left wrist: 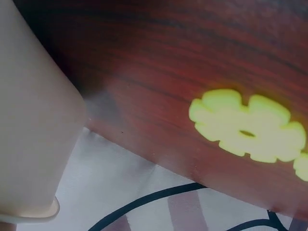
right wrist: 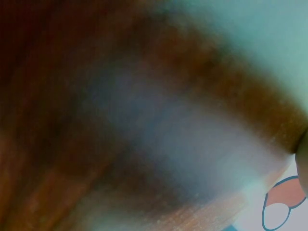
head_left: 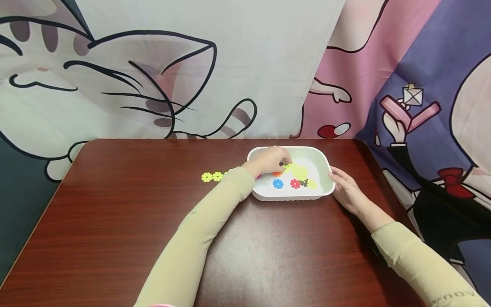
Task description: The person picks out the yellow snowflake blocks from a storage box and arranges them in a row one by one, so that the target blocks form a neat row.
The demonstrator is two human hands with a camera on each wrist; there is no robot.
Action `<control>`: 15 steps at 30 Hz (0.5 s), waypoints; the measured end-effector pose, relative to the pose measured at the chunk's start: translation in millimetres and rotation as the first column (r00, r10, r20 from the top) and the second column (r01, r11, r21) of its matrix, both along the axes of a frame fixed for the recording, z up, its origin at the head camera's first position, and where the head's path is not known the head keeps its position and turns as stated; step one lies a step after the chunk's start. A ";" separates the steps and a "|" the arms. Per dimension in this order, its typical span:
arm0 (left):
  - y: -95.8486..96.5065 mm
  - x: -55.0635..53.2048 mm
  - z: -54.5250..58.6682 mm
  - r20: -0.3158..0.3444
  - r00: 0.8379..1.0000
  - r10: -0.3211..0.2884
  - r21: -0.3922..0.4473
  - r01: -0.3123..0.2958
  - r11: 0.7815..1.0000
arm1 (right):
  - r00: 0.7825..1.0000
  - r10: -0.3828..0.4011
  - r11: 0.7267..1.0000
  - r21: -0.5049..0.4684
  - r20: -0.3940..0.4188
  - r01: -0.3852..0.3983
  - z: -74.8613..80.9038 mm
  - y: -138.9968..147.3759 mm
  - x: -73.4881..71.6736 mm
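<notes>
A white plastic tray (head_left: 264, 198) stands near the table's far edge, with several flower-shaped plastic discs lying in it. Among them are a blue disc (head_left: 278, 184), a red disc (head_left: 295, 183) and several yellow discs (head_left: 300, 172). My left hand (head_left: 270, 160) reaches over the tray's left side, its bent fingers down at a yellow disc (head_left: 285, 168); whether they pinch it cannot be made out. With my right hand (head_left: 348, 190) I grip the tray's right rim. On the table left of the tray, yellow discs (head_left: 217, 176) lie in a row, partly hidden by my left sleeve.
The brown wooden table (head_left: 126, 221) reaches back to a printed cloth (head_left: 245, 64) with cartoon figures. The left wrist view shows one yellow disc (left wrist: 248, 126) close up near the table edge. The right wrist view is mostly blurred.
</notes>
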State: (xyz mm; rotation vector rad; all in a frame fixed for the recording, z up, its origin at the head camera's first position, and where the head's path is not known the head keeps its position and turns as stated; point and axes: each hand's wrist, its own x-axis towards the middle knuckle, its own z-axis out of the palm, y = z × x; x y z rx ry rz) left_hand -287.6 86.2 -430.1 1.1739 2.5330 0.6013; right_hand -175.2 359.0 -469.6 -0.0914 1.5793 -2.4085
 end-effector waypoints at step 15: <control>1.1 0.2 -10.3 -0.102 0.992 -0.076 -0.006 0.076 0.997 | 1.000 0.001 1.000 0.002 -0.006 -0.001 -0.1 -0.9 0.8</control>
